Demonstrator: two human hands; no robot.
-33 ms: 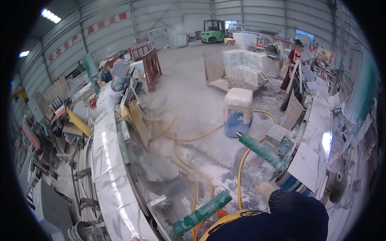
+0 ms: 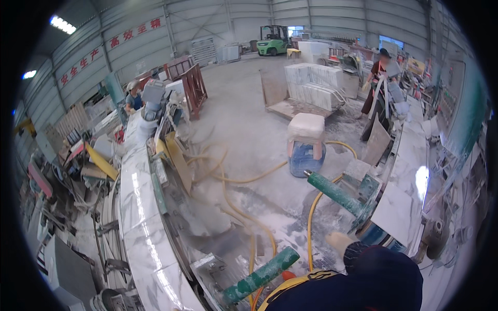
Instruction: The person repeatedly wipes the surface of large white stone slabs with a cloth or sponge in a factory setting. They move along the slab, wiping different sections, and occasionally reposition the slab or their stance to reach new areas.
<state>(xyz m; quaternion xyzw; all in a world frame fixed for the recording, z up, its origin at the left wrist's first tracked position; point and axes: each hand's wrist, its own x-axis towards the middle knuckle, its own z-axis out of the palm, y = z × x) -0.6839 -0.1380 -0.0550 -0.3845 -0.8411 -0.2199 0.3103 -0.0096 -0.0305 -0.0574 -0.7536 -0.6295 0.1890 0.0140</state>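
My right hand (image 2: 340, 242) wears a cream-coloured glove. It hangs beside the right-hand workbench, below a green roller (image 2: 336, 194) on a metal bracket, and its finger shape is too indistinct to read. Nothing can be made out in it. The dark blue sleeve (image 2: 363, 282) of that arm crosses a yellow apron (image 2: 295, 287) at the lower edge. My left hand is not in view. White marble-patterned slabs (image 2: 137, 223) lie end to end along the left bench. A second green roller (image 2: 262, 274) juts out from that bench towards me.
Yellow hoses (image 2: 270, 180) snake over the dusty floor. A blue drum-like stool (image 2: 307, 158) with a wrapped pale top stands ahead. Beyond it is a cart (image 2: 277, 109) of marble slabs. A green forklift (image 2: 273, 40) stands far back. Two people work farther off, one per side.
My right gloved hand has shifted slightly left and up. The person at the left has raised their head a little. The view has moved slightly.
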